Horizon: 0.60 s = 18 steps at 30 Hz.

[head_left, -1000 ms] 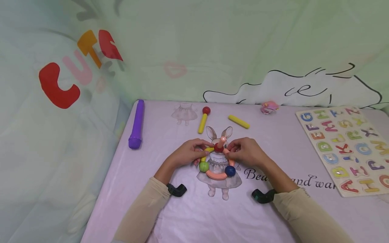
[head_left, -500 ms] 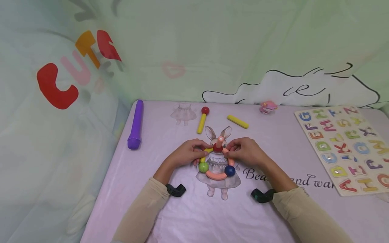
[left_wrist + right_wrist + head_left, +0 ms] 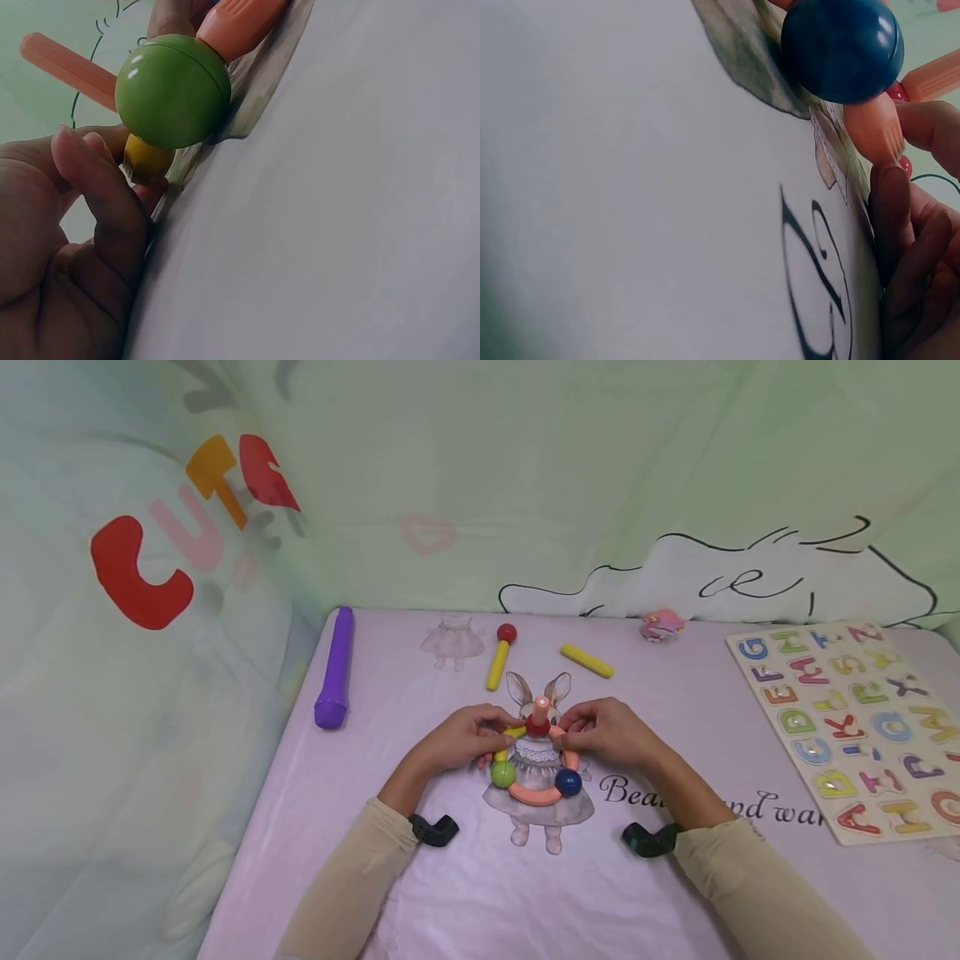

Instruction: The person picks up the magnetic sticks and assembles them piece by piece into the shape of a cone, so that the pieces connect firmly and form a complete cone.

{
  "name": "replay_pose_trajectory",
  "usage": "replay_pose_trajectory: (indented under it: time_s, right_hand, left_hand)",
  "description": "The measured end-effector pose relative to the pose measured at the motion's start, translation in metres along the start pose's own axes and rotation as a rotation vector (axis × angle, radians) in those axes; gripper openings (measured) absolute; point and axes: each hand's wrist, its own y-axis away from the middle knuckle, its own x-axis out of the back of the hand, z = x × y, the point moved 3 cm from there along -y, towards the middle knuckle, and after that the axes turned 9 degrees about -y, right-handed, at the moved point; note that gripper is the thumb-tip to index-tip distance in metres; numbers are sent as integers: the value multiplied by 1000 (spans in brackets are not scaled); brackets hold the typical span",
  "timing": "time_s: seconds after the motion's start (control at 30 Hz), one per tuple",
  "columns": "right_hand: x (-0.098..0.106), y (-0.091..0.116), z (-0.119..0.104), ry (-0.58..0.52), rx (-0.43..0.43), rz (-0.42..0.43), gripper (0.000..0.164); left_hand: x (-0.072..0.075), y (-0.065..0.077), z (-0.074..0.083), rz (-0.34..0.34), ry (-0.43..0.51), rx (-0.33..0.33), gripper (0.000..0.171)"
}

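Observation:
A ring of curved rods and balls lies on the table between both hands. It joins a green ball (image 3: 503,773), a dark blue ball (image 3: 568,782), a red ball (image 3: 537,725), an orange curved rod (image 3: 535,795) at the front and a yellow curved rod (image 3: 511,737) at the left. From the red ball a straight orange rod (image 3: 542,704) stands up. My left hand (image 3: 468,735) pinches the yellow curved rod above the green ball (image 3: 172,90). With thumb and fingers, my right hand (image 3: 607,733) pinches the orange curved rod (image 3: 874,129) by the blue ball (image 3: 843,49).
Behind the ring lie a yellow rod with a red ball (image 3: 501,658) and a loose yellow rod (image 3: 587,661). A purple microphone-shaped toy (image 3: 335,668) is at left, a small pink toy (image 3: 662,625) at the back, an alphabet puzzle board (image 3: 847,727) at right.
The upright orange rod has tilted slightly leftward and now stands straighter. Both hands keep their grip on the ring, nearly unmoved. The view has shifted very slightly.

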Motion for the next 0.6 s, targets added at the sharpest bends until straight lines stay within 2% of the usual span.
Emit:
replay_pose_trajectory:
  time_s: [0.33, 0.6]
  right_hand:
    - [0, 0, 1, -2, -9, 0, 33]
    - [0, -1, 2, -1, 3, -3, 30]
  left_hand:
    - [0, 0, 0, 9, -19, 48, 33]
    - [1, 1, 1, 28, -18, 40, 34]
